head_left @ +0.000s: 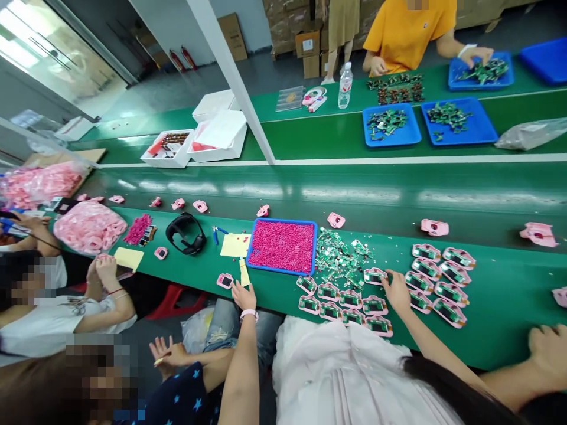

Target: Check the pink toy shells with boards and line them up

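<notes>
My right hand [396, 291] pinches the right end of a pink plastic case half [375, 275] with a green circuit board in it, at the edge of a loose pile of small green boards [341, 257]. My left hand [244, 296], with a band at its wrist, lies at the near edge of the bench, fingers apart beside a narrow yellow strip [244, 273]. A pink case with a dark screen [225, 281] sits just left of it. Similar board-filled cases lie in rows in front of me [351, 298] and to my right [450, 293].
A blue tray of small magenta pieces [316, 248] stands between my hands. Pink cases [434, 227] are spaced along the conveyor [385, 198]. Co-workers sit at my left; another, in an orange shirt [398, 32], handles boards across the line. A black headset [186, 234] lies leftward.
</notes>
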A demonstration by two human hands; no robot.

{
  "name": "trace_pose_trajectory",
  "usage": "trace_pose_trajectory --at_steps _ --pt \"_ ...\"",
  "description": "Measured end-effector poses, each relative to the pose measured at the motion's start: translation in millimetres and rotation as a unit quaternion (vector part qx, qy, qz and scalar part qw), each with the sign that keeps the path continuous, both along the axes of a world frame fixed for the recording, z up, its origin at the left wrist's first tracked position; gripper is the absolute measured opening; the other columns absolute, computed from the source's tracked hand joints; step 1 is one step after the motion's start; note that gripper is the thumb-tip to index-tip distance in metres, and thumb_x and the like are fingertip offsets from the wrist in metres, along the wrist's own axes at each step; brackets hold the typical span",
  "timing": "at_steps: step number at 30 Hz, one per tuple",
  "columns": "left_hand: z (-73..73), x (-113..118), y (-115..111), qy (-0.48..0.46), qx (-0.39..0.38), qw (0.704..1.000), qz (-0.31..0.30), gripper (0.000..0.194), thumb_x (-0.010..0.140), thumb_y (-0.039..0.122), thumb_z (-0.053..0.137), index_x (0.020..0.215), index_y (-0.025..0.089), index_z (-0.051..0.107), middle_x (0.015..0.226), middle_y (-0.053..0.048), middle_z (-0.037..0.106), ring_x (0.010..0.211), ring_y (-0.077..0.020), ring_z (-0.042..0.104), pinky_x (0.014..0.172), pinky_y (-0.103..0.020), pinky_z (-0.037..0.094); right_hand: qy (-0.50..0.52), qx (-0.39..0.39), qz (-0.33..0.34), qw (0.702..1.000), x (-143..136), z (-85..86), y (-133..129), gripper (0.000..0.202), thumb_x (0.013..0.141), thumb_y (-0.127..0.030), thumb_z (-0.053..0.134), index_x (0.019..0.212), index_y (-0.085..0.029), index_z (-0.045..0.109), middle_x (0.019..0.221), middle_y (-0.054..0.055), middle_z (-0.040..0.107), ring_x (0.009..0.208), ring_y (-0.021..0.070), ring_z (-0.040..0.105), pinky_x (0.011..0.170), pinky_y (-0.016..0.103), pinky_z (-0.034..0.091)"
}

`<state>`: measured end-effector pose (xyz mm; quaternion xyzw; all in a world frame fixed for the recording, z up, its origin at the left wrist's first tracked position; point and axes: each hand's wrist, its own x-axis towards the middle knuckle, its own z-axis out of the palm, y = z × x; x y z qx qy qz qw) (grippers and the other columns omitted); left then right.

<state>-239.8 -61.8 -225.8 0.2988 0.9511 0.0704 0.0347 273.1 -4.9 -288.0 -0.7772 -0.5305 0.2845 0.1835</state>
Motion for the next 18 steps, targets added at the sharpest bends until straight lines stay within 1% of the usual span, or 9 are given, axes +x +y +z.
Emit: trace_pose_trajectory --at_steps 2,4,6,7,11,18 --pt "-1.6 -14 -1 0.000 -0.007 1.000 0.021 0.044 0.089 0.036 0.060 0.129 0.019 0.053 0.136 -0.011 0.054 0.119 -0.0264 0.056 0.098 -0.051 0.050 -0.018 -0.001 0.005 1.000 -2 2.6 -5 0.050 0.086 -0.052 0.039 0.116 -0.015 0.058 0.117 0.018 0.055 0.100 0.0326 0.058 0.076 0.042 0.050" --pt "-3.8 -26 -2 -0.003 -0.019 0.999 0.039 0.043 0.089 0.036 0.060 0.128 0.018 0.054 0.135 -0.011 0.055 0.118 -0.0261 0.057 0.097 -0.051 0.050 -0.025 -0.002 0.017 1.000 -3 4.3 -10 0.051 0.085 -0.052 0.038 0.116 -0.017 0.058 0.118 0.018 0.054 0.094 0.0311 0.060 0.073 0.041 0.050" --pt "-6.7 -34 -5 -0.007 -0.030 0.998 0.047 0.043 0.089 0.036 0.060 0.127 0.018 0.054 0.134 -0.011 0.055 0.118 -0.0261 0.057 0.098 -0.051 0.050 -0.027 0.000 0.033 0.999 -5 5.0 -13 0.049 0.085 -0.051 0.038 0.114 -0.017 0.059 0.118 0.017 0.054 0.091 0.0296 0.061 0.075 0.042 0.051" --pt "-8.4 -35 -6 -0.008 -0.033 0.998 0.048 0.043 0.089 0.036 0.060 0.128 0.018 0.054 0.135 -0.011 0.055 0.119 -0.0262 0.056 0.098 -0.052 0.049 -0.027 0.002 0.040 0.999 -6 5.0 -15 0.049 0.084 -0.050 0.038 0.114 -0.018 0.059 0.119 0.016 0.054 0.093 0.0298 0.061 0.077 0.042 0.051" --pt "-13.5 -33 -14 -0.013 -0.035 0.999 0.037 0.044 0.089 0.036 0.060 0.129 0.019 0.053 0.137 -0.011 0.053 0.121 -0.0269 0.055 0.100 -0.053 0.048 -0.031 0.014 0.054 0.998 -9 4.4 -18 0.048 0.083 -0.047 0.038 0.113 -0.018 0.060 0.122 0.016 0.052 0.109 0.0323 0.057 0.086 0.044 0.050" --pt "-17.7 -21 -30 -0.008 -0.001 1.000 0.022 0.047 0.089 0.036 0.060 0.133 0.020 0.050 0.143 -0.011 0.048 0.127 -0.0291 0.050 0.104 -0.056 0.044 -0.040 0.035 0.059 0.997 -9 7.2 -15 0.046 0.083 -0.042 0.038 0.116 -0.016 0.058 0.124 0.018 0.050 0.114 0.0344 0.053 0.091 0.047 0.047"
